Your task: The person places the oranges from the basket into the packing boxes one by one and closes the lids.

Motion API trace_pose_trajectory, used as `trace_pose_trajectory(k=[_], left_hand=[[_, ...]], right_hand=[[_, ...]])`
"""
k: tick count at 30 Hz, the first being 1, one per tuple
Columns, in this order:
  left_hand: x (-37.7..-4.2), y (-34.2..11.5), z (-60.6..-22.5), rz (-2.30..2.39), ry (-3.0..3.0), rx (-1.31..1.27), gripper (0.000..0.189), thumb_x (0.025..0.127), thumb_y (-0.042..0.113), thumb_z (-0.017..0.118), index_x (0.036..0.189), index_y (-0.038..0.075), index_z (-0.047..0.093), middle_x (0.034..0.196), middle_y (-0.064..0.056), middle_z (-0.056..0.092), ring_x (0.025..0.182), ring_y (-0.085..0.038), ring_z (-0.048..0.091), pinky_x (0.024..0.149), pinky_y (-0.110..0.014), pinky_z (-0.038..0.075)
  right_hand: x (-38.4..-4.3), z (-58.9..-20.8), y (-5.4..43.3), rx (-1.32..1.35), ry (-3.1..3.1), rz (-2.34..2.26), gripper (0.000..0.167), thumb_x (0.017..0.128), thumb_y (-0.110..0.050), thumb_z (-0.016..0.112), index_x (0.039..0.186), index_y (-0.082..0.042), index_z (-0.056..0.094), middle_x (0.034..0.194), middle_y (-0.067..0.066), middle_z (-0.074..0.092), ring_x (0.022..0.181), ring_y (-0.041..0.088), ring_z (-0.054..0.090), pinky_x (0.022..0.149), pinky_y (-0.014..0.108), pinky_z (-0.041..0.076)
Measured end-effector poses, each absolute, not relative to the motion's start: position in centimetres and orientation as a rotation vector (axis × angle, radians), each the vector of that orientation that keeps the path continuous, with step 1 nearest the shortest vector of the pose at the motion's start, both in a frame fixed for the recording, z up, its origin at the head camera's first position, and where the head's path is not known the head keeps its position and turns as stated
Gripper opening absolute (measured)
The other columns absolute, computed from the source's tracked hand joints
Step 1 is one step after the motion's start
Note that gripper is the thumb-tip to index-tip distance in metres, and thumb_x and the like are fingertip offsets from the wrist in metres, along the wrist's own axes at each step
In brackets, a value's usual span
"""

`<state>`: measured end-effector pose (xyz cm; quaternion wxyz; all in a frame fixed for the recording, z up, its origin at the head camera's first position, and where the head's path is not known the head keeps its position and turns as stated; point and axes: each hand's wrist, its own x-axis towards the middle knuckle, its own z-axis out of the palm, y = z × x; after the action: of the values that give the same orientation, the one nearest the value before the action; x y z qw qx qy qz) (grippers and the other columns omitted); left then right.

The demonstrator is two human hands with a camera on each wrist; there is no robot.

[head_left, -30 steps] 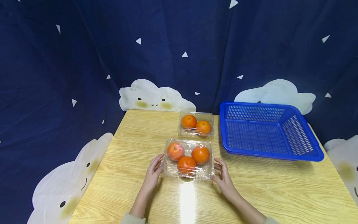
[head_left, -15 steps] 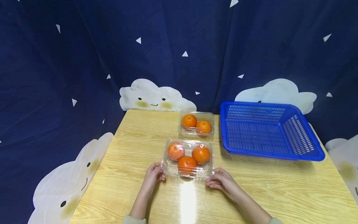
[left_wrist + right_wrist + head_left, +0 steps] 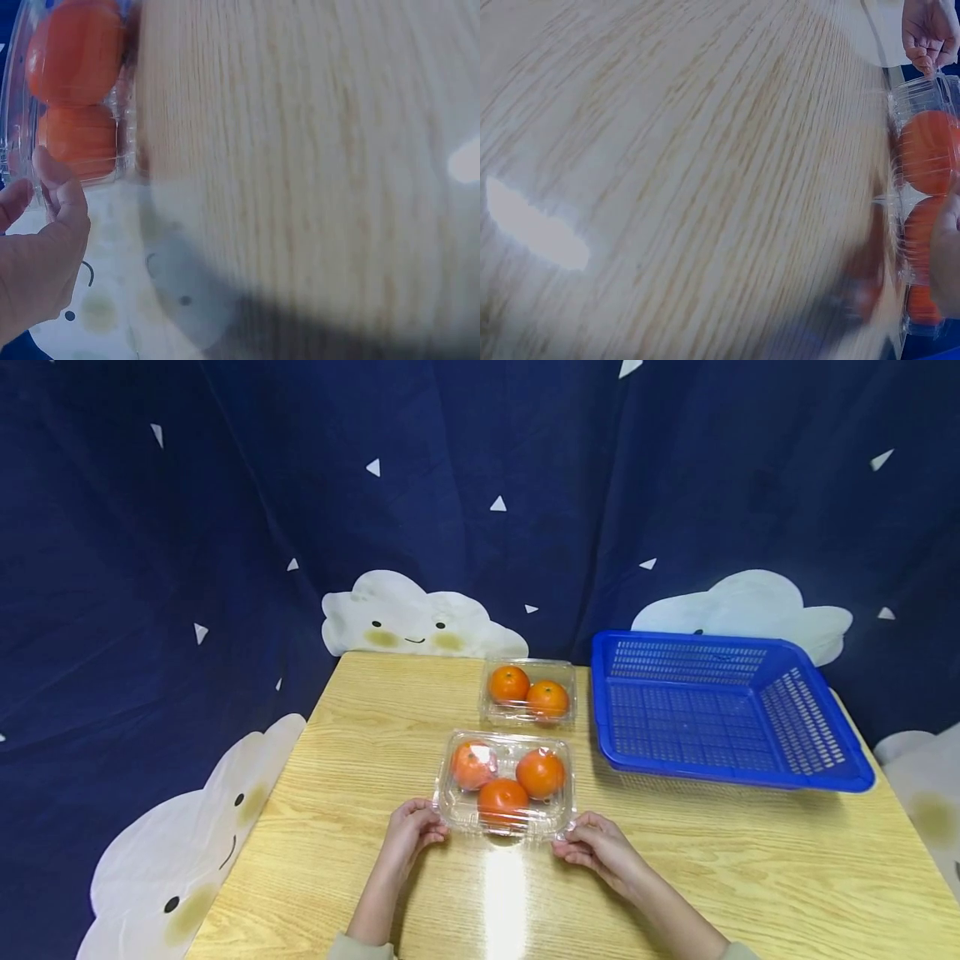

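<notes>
In the head view a clear plastic clamshell box (image 3: 463, 810) holding three round orange fruits (image 3: 503, 802) lies on the table. My left hand (image 3: 411, 837) pinches its near left corner between thumb and fingers. On the near right corner, my right hand (image 3: 606, 852) pinches the edge in the same way. The lid looks closed over the fruits. The left wrist view shows thumb and fingertips (image 3: 52, 169) at the box's corner. In the right wrist view the right hand (image 3: 948, 259) is partly cut off, its fingertips out of sight.
Behind it stands a second clear clamshell box (image 3: 495, 714) with two orange fruits. A blue plastic basket (image 3: 735, 774) sits at the right of the wooden table (image 3: 360, 727). A dark blue curtain (image 3: 450, 427) with clouds hangs behind.
Both hands have slid from the box's sides toward me, to its near corners, and now pinch there. The box has stayed in place.
</notes>
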<state>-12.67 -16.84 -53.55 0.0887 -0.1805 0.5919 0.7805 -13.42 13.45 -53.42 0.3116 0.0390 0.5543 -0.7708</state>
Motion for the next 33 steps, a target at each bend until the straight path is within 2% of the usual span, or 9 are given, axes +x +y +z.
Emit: trace_pose_trajectory(k=[6, 11, 19, 24, 28, 30, 33], left_hand=[[-12.8, -16.7, -53.4, 2.328, 1.802, -0.598, 0.013, 0.075, -0.009, 0.049, 0.087, -0.004, 0.048, 0.059, -0.002, 0.056, 0.051, -0.009, 0.058, 0.044, -0.014, 0.041], [-12.8, -16.5, -53.3, 2.325, 1.806, -0.612, 0.013, 0.075, -0.008, 0.049, 0.086, -0.004, 0.047, 0.06, -0.002, 0.055, 0.051, -0.009, 0.058, 0.043, -0.014, 0.04], [-12.7, -16.5, -53.3, 2.325, 1.801, -0.574, 0.014, 0.077, -0.007, 0.048, 0.09, -0.004, 0.045, 0.059, -0.002, 0.054, 0.051, -0.008, 0.057, 0.044, -0.014, 0.04], [-12.6, -16.4, -52.6, 2.216, 2.013, -0.491, 0.013, 0.078, -0.005, 0.048, 0.09, -0.008, 0.047, 0.062, -0.004, 0.055, 0.054, -0.011, 0.057, 0.048, -0.019, 0.042], [-12.1, -16.0, -50.9, 2.007, 2.339, -0.395, 0.021, 0.077, -0.005, 0.051, 0.098, -0.013, 0.05, 0.076, -0.011, 0.055, 0.064, -0.015, 0.052, 0.054, -0.021, 0.042], [-12.1, -16.1, -51.3, 1.917, 2.498, -0.336, 0.031, 0.076, -0.006, 0.054, 0.106, -0.011, 0.05, 0.088, -0.015, 0.054, 0.074, -0.018, 0.05, 0.06, -0.021, 0.041], [-12.3, -16.5, -52.9, 1.811, 2.717, -0.188, 0.049, 0.071, -0.005, 0.059, 0.119, -0.006, 0.047, 0.108, -0.019, 0.052, 0.091, -0.026, 0.05, 0.077, -0.032, 0.044]], right_hand=[[-13.4, -53.4, 13.5, 0.09, 1.463, -2.029, 0.007, 0.089, 0.002, 0.04, 0.088, -0.004, 0.042, 0.08, 0.009, 0.068, 0.074, 0.013, 0.066, 0.064, 0.019, 0.051], [-13.4, -53.4, 13.5, 0.098, 1.475, -2.027, 0.003, 0.088, 0.002, 0.042, 0.089, -0.001, 0.042, 0.08, 0.009, 0.068, 0.073, 0.013, 0.066, 0.063, 0.018, 0.051], [-13.2, -53.4, 13.4, 0.07, 1.526, -2.022, 0.004, 0.088, -0.001, 0.045, 0.089, -0.002, 0.042, 0.081, 0.011, 0.068, 0.071, 0.013, 0.066, 0.064, 0.02, 0.052], [-13.0, -53.4, 12.8, 0.07, 1.874, -1.928, 0.024, 0.084, -0.002, 0.051, 0.103, 0.004, 0.038, 0.079, 0.014, 0.064, 0.061, 0.015, 0.062, 0.058, 0.026, 0.052], [-12.8, -53.2, 12.2, 0.065, 2.242, -1.841, 0.039, 0.079, 0.003, 0.058, 0.112, 0.004, 0.038, 0.089, 0.015, 0.059, 0.067, 0.014, 0.057, 0.058, 0.025, 0.05], [-12.5, -52.8, 12.0, 0.005, 2.426, -1.799, 0.046, 0.076, 0.004, 0.061, 0.116, 0.005, 0.039, 0.1, 0.017, 0.054, 0.077, 0.019, 0.056, 0.065, 0.028, 0.049], [-12.5, -53.0, 12.0, -0.198, 2.685, -1.713, 0.057, 0.072, 0.002, 0.067, 0.121, 0.006, 0.04, 0.115, 0.02, 0.048, 0.093, 0.028, 0.053, 0.078, 0.038, 0.048]])
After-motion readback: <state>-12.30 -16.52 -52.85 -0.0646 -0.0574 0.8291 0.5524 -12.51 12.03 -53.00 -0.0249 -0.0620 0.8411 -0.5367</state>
